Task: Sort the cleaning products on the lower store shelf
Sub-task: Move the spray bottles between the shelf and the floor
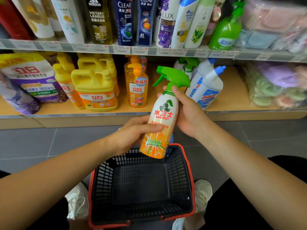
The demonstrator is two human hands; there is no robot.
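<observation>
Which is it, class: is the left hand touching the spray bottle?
Touching. In the head view the left hand grips the spray bottle, its thumb lying across the label.

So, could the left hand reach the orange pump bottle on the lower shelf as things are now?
Probably yes: the pump bottle stands at the shelf front, nothing before it. But the left hand holds the spray bottle, with the right hand, so it must let go first.
</observation>
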